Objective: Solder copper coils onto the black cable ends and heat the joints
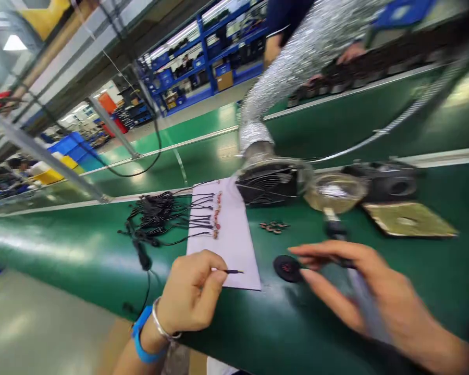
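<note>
Black wire, seemingly; in left hand

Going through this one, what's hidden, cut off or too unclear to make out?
All in the head view:
Dark wire: the part inside the left hand, hidden by it.
Black disc: red centre detail, too small and blurred.
Whether the right hand touches the disc: blurred.
Copper-coloured pieces: too small to identify.
Co-worker: head cut off by the top edge.

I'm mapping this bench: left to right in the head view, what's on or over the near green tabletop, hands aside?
Black cable bundle, white sheet, black disc, yellowish round dish, yellowish square pad.
</note>
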The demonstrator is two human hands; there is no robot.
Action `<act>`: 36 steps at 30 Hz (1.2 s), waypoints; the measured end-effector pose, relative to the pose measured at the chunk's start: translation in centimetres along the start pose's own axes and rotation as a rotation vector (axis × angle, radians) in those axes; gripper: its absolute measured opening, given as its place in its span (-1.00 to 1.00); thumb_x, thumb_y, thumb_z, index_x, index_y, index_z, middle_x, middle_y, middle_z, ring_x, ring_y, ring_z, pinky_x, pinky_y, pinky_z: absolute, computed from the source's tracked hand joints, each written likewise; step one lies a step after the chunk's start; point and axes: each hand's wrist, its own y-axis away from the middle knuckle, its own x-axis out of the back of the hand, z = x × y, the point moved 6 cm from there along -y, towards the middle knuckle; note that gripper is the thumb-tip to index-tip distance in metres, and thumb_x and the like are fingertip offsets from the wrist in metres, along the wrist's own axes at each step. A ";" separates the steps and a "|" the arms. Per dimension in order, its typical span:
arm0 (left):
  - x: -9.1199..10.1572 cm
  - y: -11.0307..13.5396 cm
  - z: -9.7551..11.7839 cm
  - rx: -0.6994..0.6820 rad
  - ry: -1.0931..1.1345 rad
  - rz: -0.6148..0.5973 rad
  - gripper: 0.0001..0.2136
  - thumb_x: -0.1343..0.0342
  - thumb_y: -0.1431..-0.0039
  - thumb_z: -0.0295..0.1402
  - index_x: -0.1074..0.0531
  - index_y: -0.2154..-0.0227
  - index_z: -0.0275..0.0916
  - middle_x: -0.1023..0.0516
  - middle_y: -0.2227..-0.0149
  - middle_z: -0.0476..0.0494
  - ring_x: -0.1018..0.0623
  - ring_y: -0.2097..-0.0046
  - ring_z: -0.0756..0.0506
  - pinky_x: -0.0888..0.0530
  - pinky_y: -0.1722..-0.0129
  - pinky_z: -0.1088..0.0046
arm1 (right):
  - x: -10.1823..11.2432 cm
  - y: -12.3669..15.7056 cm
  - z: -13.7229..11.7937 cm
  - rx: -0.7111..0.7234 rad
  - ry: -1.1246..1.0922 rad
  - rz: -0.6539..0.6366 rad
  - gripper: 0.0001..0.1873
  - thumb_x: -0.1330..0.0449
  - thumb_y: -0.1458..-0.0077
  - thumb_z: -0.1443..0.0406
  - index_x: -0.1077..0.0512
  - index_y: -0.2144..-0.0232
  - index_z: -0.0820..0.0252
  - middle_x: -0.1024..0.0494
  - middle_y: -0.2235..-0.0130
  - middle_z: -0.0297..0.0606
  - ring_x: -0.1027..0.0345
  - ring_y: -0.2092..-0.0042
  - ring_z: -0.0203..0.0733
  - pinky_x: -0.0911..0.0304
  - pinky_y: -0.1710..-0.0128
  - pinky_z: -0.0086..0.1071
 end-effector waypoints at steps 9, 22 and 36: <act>-8.3 -3.0 -0.8 -0.030 -0.159 -0.280 -0.86 0.09 -0.35 -0.37 -0.36 0.28 -0.19 -0.48 0.45 -0.02 -0.45 0.40 -0.04 -0.32 0.38 0.43 | -1.8 -2.8 -2.8 -0.064 -0.300 -0.147 -0.71 -0.12 -0.13 0.41 -0.19 0.11 0.09 -0.48 0.36 -0.39 -0.39 0.40 -0.40 -0.40 0.35 -0.50; -10.8 -3.8 -1.4 0.284 0.123 -0.403 -0.73 0.18 -0.40 -0.20 -0.29 0.38 -0.16 -0.41 0.50 0.02 -0.40 0.43 -0.03 -0.25 0.39 0.45 | -2.6 -1.8 -0.1 -0.253 -0.550 -0.062 -0.70 -0.17 -0.14 0.35 -0.21 0.09 0.08 -0.50 0.26 -0.30 -0.43 0.29 -0.34 -0.43 0.26 -0.41; -12.0 -2.9 -1.6 0.286 0.189 -0.366 -0.64 0.20 -0.40 -0.16 -0.24 0.50 -0.18 -0.33 0.53 0.01 -0.33 0.47 -0.01 -0.22 0.44 0.45 | -3.7 -1.2 0.4 -0.439 -0.775 -0.128 -0.63 -0.22 -0.09 0.30 -0.17 0.09 0.09 -0.47 0.32 -0.35 -0.37 0.34 -0.34 -0.34 0.26 -0.36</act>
